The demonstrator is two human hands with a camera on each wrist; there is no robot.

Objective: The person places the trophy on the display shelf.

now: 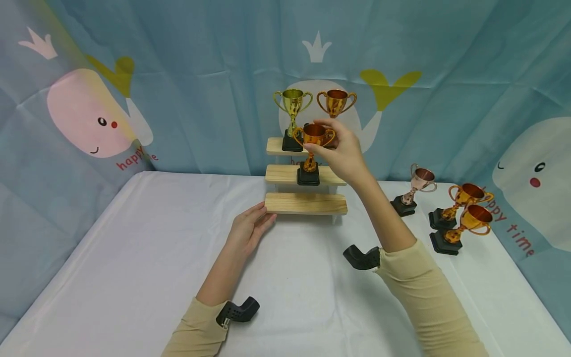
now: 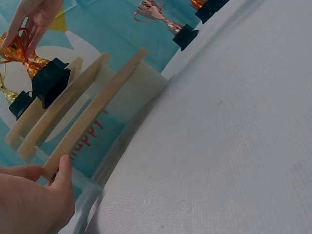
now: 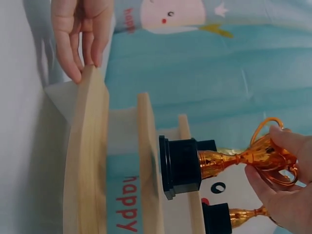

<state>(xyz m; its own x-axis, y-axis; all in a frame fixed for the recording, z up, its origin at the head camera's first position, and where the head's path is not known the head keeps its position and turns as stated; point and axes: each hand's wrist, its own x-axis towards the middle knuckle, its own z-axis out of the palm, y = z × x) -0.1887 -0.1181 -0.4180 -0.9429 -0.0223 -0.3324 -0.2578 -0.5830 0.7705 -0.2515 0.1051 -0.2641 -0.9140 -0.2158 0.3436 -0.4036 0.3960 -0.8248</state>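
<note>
Left hand (image 1: 248, 229), fingers straight, rests against the left end of the bottom step (image 1: 306, 203) of the stand. Right hand (image 1: 342, 151) pinches the orange trophy (image 1: 311, 153) by its cup, base on the middle step (image 1: 305, 174). Risk: the narrow step and top-heavy trophy favour tipping forward on release; a sideways nudge could topple the gold trophy (image 1: 292, 118) behind.
</note>
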